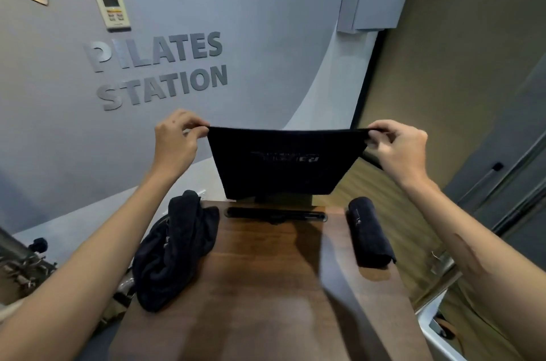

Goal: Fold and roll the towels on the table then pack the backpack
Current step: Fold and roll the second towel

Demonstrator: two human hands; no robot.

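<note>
A black towel (277,171) with a faint logo hangs spread in the air above the far end of the wooden table (266,286). My left hand (174,142) pinches its top left corner and my right hand (399,148) pinches its top right corner. A crumpled pile of black towels (174,251) lies on the table's left edge. One rolled black towel (369,230) rests on the table's right side. No backpack can be made out with certainty.
A black slot-shaped cable grommet (274,214) sits at the table's far edge. The grey wall behind carries a thermostat panel (111,7). Metal equipment (23,266) stands at the left, and a white object (437,328) lies below the table's right edge.
</note>
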